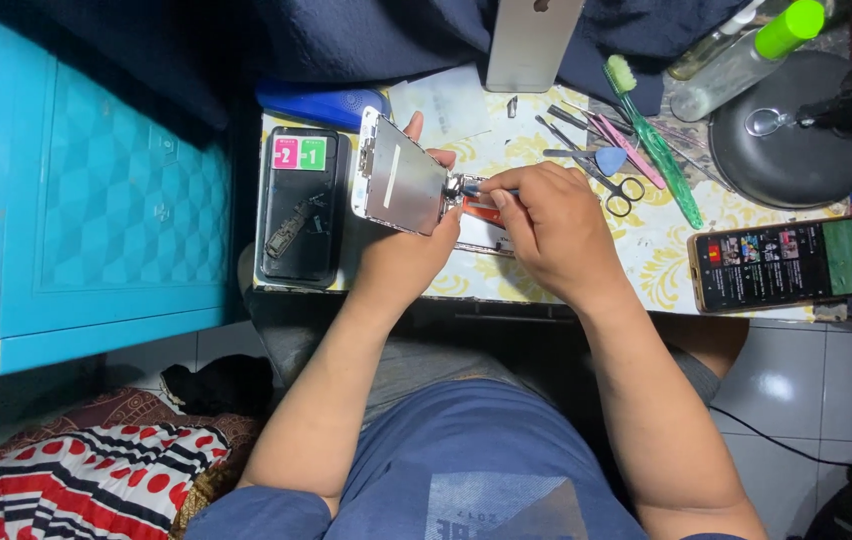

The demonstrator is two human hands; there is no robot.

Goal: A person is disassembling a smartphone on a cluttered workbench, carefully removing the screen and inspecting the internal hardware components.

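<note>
My own arms run bare from the elbows down to my left hand (401, 258) and right hand (551, 225), with no rings, watch or gloves showing. I wear a blue T-shirt with a pale grey printed patch on the chest, over grey shorts.

toothbrush (656, 150) green | cabinet (96, 180) turquoise | tablecloth (666, 245) yellow-floral

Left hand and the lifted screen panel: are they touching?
Touching. The head view shows the left hand gripping the lifted screen panel, with fingers wrapped behind its far edge and the thumb side against its lower edge.
</note>
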